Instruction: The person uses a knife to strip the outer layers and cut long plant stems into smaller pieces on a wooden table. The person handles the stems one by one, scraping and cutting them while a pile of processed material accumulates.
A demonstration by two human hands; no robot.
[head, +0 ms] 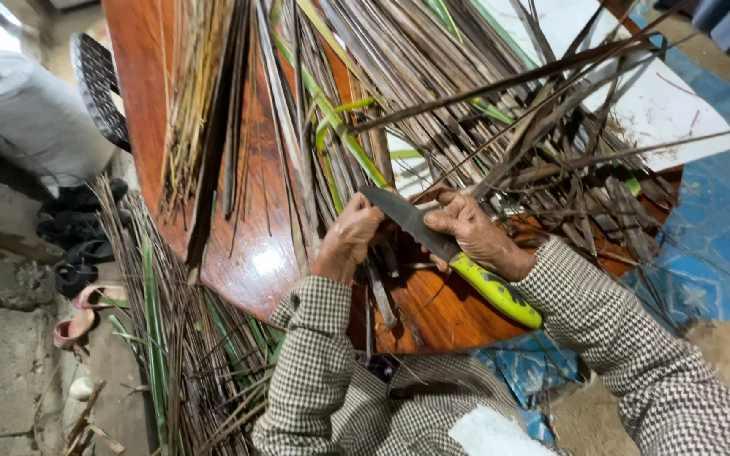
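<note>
My right hand (476, 234) grips a knife (433, 241) with a dark blade and a yellow-green handle; the blade points up and to the left. My left hand (347, 239) is closed on a thin dry palm-leaf strip (379, 291) right beside the blade. Both hands rest over the near edge of a glossy brown wooden table (255, 262). A large heap of dry brown and green leaf strips (466, 101) covers the table just beyond my hands. My sleeves are checked.
A bundle of thin yellowish sticks (187, 84) lies on the table's left. More strips (171, 338) lie on the floor at left. Sandals (73, 245), a white sack (27, 110), a white sheet (661, 110) and a blue mat (720, 228) surround the table.
</note>
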